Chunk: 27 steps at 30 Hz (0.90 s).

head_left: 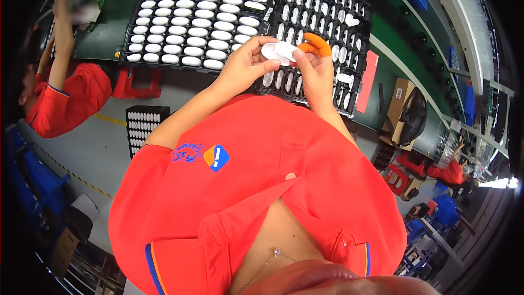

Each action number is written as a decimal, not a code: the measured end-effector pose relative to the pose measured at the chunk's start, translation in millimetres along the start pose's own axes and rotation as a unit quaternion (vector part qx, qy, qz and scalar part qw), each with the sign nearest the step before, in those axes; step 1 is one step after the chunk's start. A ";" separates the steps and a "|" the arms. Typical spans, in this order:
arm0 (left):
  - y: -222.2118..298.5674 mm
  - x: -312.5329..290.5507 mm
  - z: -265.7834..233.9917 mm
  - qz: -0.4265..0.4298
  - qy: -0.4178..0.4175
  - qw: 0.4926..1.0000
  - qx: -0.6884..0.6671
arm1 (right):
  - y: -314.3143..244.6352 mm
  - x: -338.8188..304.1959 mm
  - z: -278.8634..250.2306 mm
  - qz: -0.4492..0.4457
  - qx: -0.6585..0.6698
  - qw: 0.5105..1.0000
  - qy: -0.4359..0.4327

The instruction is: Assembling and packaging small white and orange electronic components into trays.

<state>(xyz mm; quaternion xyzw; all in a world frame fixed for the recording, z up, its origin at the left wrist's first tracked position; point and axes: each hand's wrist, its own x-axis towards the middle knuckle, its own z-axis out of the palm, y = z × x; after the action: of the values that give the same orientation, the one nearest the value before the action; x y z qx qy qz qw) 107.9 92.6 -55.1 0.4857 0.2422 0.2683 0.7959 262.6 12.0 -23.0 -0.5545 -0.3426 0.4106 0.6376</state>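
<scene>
In front of my chest, over the lower left part of the right-hand black tray [364, 22], my two hands are close together. My left hand [245, 66] pinches a white oval shell piece [268, 51] between thumb and fingers. With orange finger covers [322, 48] on some fingers, my right hand [317, 74] grips a second white oval piece [286, 50]. The two pieces overlap in view; whether they are joined I cannot tell. Rows of narrow, glossy white and clear parts fill the tray underneath.
A second black tray [129, 43] on the left holds rows of smooth white ovals [200, 31]. Red sheet [367, 82], cardboard box [398, 104] and black bag [415, 117] lie right. Another person in red [82, 95] works at the far left. A stacked tray [146, 123] stands below the bench.
</scene>
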 end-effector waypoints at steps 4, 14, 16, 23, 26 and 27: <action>2.7 -3.0 3.8 -0.005 0.000 1.000 -0.006 | 5.7 -3.0 -0.7 0.011 -0.037 0.999 0.025; 10.2 -9.6 9.6 0.007 -0.009 0.999 -0.037 | 2.0 -5.6 5.3 -0.154 -0.263 0.952 0.023; 9.7 -9.5 9.3 -0.003 -0.001 0.999 -0.054 | 0.2 -5.3 3.8 -0.148 -0.290 0.945 0.012; 7.8 -9.1 5.3 0.006 -0.016 0.999 -0.032 | 3.0 -0.4 -5.2 -0.031 -0.191 0.981 -0.024; 7.5 -10.2 4.2 0.015 -0.024 1.000 -0.002 | -10.3 2.4 -7.3 -0.023 -0.267 0.961 -0.059; 7.8 -10.7 4.2 0.011 -0.025 1.000 0.011 | -14.5 3.6 -8.1 -0.014 -0.317 0.945 -0.080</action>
<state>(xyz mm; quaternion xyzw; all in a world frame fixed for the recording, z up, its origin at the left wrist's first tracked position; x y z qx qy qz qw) 101.2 85.8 -45.0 0.5036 0.2198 0.2626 0.7932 273.4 11.0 -10.0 -0.6882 -0.5131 0.3148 0.4050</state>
